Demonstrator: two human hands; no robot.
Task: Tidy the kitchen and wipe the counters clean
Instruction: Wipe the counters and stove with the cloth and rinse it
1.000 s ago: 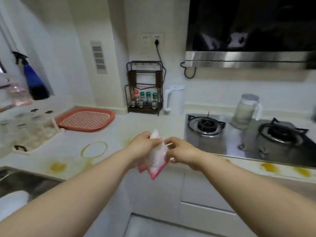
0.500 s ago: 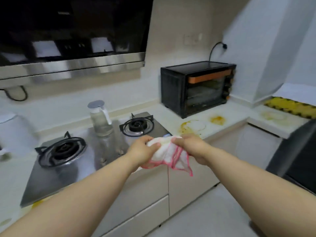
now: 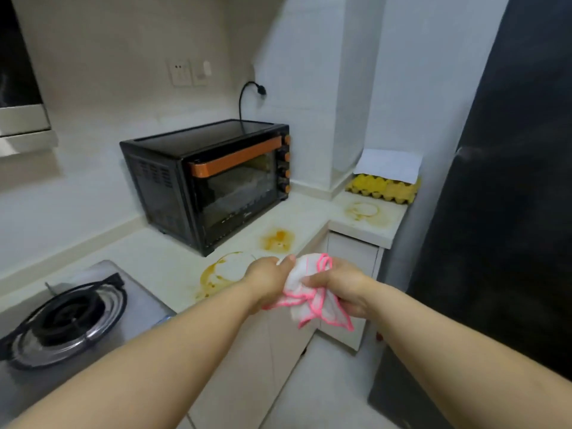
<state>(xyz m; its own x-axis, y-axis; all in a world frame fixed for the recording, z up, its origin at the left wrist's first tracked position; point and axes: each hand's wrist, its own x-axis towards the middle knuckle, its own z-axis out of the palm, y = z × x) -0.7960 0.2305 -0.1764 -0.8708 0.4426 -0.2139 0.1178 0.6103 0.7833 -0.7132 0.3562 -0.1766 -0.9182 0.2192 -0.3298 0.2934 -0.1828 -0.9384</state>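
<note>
A white cloth (image 3: 305, 287) with a pink edge is bunched between both hands, held in the air just off the counter's front edge. My left hand (image 3: 267, 281) grips its left side and my right hand (image 3: 343, 286) grips its right side. The pale counter (image 3: 173, 258) carries orange-yellow stains: a ring stain (image 3: 216, 274) just left of my left hand, a blot (image 3: 277, 239) in front of the oven, and a fainter ring (image 3: 363, 210) on the corner section.
A black toaster oven (image 3: 213, 181) with an orange handle stands at the back of the counter. A gas hob burner (image 3: 65, 317) is at lower left. A yellow egg tray (image 3: 382, 185) lies in the corner. A dark fridge (image 3: 495, 212) fills the right side.
The view has swung right, from the sink and hob to the oven corner and fridge. Both hands keep hold of the cloth, now more bunched and nearer the stained counter.
</note>
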